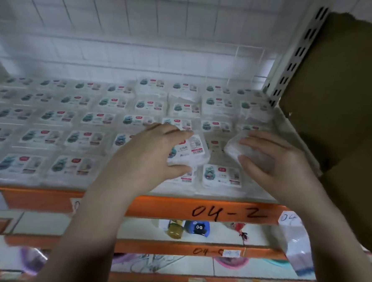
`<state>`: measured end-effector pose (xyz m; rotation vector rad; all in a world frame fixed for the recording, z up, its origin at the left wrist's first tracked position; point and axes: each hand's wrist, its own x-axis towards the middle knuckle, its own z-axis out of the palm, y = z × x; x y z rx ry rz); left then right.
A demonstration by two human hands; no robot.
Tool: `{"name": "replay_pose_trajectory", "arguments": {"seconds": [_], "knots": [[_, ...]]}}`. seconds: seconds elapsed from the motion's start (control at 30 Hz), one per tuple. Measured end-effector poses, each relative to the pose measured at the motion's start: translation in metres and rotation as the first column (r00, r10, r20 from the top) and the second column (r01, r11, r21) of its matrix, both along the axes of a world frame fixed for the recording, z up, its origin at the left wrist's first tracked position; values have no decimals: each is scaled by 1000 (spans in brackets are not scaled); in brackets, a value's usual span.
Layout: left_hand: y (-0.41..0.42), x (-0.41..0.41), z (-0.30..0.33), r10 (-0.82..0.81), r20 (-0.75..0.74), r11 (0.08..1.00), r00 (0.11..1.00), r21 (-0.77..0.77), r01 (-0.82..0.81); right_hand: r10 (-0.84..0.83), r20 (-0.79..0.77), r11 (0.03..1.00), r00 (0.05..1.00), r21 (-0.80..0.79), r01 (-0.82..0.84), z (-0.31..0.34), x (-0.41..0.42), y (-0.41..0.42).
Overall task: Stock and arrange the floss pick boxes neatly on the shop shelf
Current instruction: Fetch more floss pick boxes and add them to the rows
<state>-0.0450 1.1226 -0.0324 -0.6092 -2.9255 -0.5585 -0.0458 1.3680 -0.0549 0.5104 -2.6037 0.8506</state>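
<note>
1. Head view, hands: the left hand point(158, 152) gripped a labelled floss pick box point(190, 151) with its fingers curled over the far edge and the thumb under the near edge, label facing up. The right hand point(273, 161) held a second box point(239, 148), blurred and seemingly turned label-away, fingers wrapped over the top and thumb along the near side.

2. Head view, where the boxes were: both held boxes hovered just above the front right part of the shelf point(120, 204), over the rows of stocked boxes point(77, 121) lying flat with labels up. The rows at the far right looked stacked higher and less even than those on the left.

3. Head view, surroundings: a cardboard carton point(344, 96) stood at the right, beside the shelf upright point(295, 51). The orange shelf edge bore the handwritten mark "04-2".

4. Handling, as a judgement: the boxes looked like small, light, rigid clear plastic cases, probably smooth and a little slippery. A pinch across the two long edges should hold them, and they should be set down flat to keep the stacks from sliding.
</note>
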Motion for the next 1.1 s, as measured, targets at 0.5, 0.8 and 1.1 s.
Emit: {"name": "replay_pose_trajectory", "arguments": {"seconds": [0.5,0.8,1.1], "knots": [[23,-11,23,-126,36,962,991,248,114,300,460,581,836,-783,222,28,-3,-21],[29,-14,29,-234,145,781,961,617,97,385,492,557,781,-798,229,24,4,-32],[32,-10,18,78,233,642,969,732,-228,-53,-135,983,989,169,76,24,18,-23]]}}
